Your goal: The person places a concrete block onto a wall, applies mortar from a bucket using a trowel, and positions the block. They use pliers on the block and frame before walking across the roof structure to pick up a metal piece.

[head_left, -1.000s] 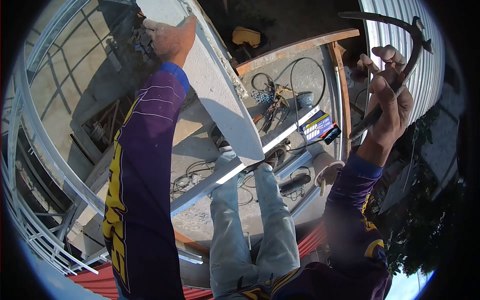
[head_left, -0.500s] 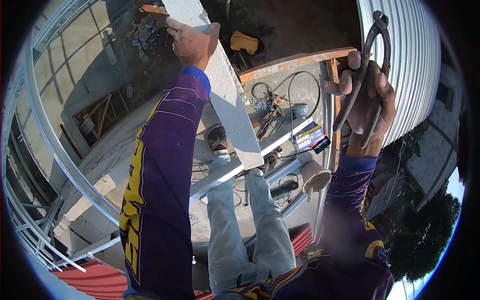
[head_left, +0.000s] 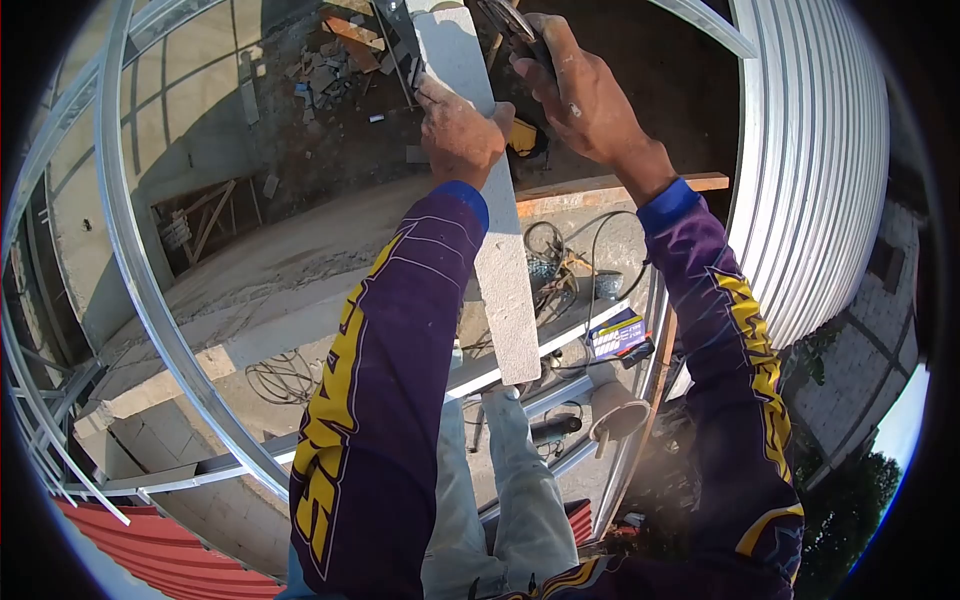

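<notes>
My left hand [head_left: 463,138] is closed across a long, narrow white beam [head_left: 505,290] with a rough surface, fingers at its left edge and thumb at its right. A small dark piece shows at those fingertips, too small to name. Beyond it, my right hand [head_left: 597,108] grips a pair of metal pincers [head_left: 510,18] near the top of the view, to the right of the beam's far end. My fingers cover part of the pincers' handles.
Below lie tangled cables [head_left: 550,270], a blue box [head_left: 617,335] and a bucket [head_left: 618,410]. Corrugated metal sheeting [head_left: 810,170] rises at right. Curved-looking steel framing [head_left: 140,270] stands at left. Broken rubble [head_left: 325,75] lies on the lower ground, near a yellow object [head_left: 522,137].
My right hand has swung up and left with the pincers, from beside the corrugated sheeting to the beam's far end. The view has shifted; my left hand stays on the beam.
</notes>
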A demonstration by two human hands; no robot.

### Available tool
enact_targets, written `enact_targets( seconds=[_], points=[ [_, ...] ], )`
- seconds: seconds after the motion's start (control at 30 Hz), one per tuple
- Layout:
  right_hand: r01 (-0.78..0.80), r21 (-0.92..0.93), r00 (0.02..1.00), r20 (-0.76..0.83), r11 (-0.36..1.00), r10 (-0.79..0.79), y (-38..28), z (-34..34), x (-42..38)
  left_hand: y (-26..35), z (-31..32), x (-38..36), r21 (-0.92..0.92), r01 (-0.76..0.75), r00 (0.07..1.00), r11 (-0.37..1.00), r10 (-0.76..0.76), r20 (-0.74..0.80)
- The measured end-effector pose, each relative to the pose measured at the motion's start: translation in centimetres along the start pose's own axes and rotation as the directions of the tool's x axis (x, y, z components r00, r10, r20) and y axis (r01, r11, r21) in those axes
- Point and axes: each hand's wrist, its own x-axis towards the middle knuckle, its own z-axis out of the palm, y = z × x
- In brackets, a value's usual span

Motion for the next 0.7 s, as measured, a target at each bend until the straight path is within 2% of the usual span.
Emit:
enact_targets(
  seconds=[0.03,0.1,0.13,0.27,0.33,0.37,0.43,0.47,0.5,0.57,0.6,0.67,0.7],
  points=[
    [0.005,-0.002,1.000,-0.008,1.000,-0.005,1.7,1.1,0.7,-0.3,0.3,0.1,0.000,-0.008,1.000,1.000,0.008,-0.007],
    [0.108,-0.166,0.986,0.145,0.980,-0.085,3.9,2.9,1.6,-0.7,0.6,0.2,-0.094,-0.033,0.998,0.995,0.028,-0.059],
    [0.061,-0.350,0.941,0.333,0.935,0.063,4.0,3.0,2.2,-0.5,0.6,0.2,-0.120,0.054,0.998,0.991,-0.055,-0.005],
    [-0.037,-0.285,0.949,0.291,0.958,0.123,2.1,2.2,2.7,-0.9,1.3,0.4,-0.113,0.005,0.996,0.994,-0.016,-0.092],
    [0.122,-0.183,0.989,0.110,0.976,-0.103,2.1,2.5,2.3,-1.0,1.4,0.6,-0.099,-0.008,0.996,0.995,-0.001,-0.089],
    [0.111,-0.183,0.990,0.107,0.977,-0.093,2.4,2.7,2.5,-1.0,1.6,0.8,-0.096,-0.011,0.997,0.995,0.003,-0.079],
    [0.008,-0.299,0.925,0.365,0.954,0.107,4.0,3.8,2.3,-0.6,1.4,0.3,-0.024,0.227,0.974,0.974,-0.227,0.002],
    [0.105,-0.327,0.968,0.252,0.939,-0.021,4.7,4.2,1.8,-1.3,1.6,0.6,-0.006,0.197,0.979,0.980,-0.196,0.053],
    [0.083,-0.321,0.965,0.263,0.943,0.005,4.8,4.3,1.7,-1.5,2.0,0.8,0.006,0.205,0.975,0.979,-0.205,0.080],
    [0.182,-0.241,0.983,0.056,0.953,-0.173,4.2,4.3,1.7,-1.6,1.8,1.0,0.010,0.016,1.000,1.000,-0.016,0.004],
    [0.159,-0.227,0.987,0.068,0.961,-0.147,3.8,3.8,1.0,-1.7,1.6,0.8,0.022,0.029,0.999,0.999,-0.030,0.031],
    [0.356,-0.447,0.931,0.244,0.821,-0.271,3.7,2.0,0.0,-1.4,1.7,1.1,0.041,0.086,0.991,0.995,-0.090,0.098],
    [0.331,-0.463,0.940,0.237,0.823,-0.244,3.8,1.5,-0.9,-1.4,1.9,1.2,0.038,0.067,0.990,0.997,-0.071,0.122]
  ],
)
